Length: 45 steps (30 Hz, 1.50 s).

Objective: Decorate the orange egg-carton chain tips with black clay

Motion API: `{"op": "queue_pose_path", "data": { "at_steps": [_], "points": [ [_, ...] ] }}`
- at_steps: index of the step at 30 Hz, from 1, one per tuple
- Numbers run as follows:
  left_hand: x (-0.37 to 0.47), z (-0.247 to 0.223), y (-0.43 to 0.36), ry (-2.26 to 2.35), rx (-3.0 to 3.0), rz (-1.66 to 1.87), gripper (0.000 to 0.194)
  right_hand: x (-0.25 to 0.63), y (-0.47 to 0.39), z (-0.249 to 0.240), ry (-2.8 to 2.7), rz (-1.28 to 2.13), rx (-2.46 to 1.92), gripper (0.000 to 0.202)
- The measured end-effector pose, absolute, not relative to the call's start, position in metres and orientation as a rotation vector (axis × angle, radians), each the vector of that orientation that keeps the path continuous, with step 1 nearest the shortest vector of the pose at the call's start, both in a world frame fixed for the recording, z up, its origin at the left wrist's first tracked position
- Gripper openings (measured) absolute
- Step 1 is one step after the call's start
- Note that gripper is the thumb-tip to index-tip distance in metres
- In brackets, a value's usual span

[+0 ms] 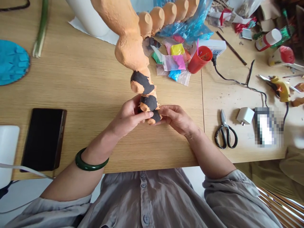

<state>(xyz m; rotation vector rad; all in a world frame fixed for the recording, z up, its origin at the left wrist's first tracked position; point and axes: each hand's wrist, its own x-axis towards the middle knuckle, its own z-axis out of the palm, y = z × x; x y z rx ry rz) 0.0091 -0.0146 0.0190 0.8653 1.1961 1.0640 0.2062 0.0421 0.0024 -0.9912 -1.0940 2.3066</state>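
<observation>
A tall orange lumpy clay sculpture (133, 47) reaches from the top of the view down to the middle of the table. Its narrow lower end carries several black patches (149, 103) over the bumps. My left hand (129, 115) is closed around the left side of this end, thumb resting on a black patch. From the right, my right hand (177, 118) pinches the tip, its thumb and forefinger against the lowest black patch. The undersides of the fingers are hidden. A row of round orange bumps (163, 17) runs off behind the sculpture.
Bags of coloured clay (174, 58) lie beyond my hands, beside a red cup (200, 59). Scissors (225, 129), a white plug adapter (245, 116) and a black cord (228, 77) are on the right. A dark tablet (44, 139) and a blue oval piece (13, 62) lie left.
</observation>
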Motion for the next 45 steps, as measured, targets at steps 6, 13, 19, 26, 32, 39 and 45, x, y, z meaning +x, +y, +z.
{"op": "queue_pose_path", "data": {
  "at_steps": [6,13,19,26,32,39,45],
  "points": [
    [0.011,0.019,-0.015,1.194,0.849,1.065,0.042,0.207,0.043,-0.004,-1.145,2.241,-1.045,0.044],
    [0.005,0.017,-0.014,1.217,0.762,1.032,0.039,0.206,0.045,-0.005,-0.997,2.339,-0.971,0.038],
    [0.007,0.021,-0.011,1.2,0.709,1.071,0.044,0.206,0.042,0.001,-1.059,2.332,-0.915,0.046],
    [0.01,0.019,-0.013,1.17,0.783,1.059,0.05,0.205,0.04,-0.009,-1.123,2.307,-0.99,0.051],
    [0.01,0.015,-0.012,1.176,0.729,1.066,0.045,0.207,0.041,-0.009,-1.157,2.32,-0.982,0.049],
    [0.009,0.023,-0.008,1.208,0.611,1.127,0.042,0.208,0.043,-0.007,-0.977,2.4,-0.814,0.034],
    [0.009,0.022,-0.008,1.21,0.592,1.142,0.043,0.206,0.042,-0.011,-0.966,2.355,-0.829,0.038]
  ]
}}
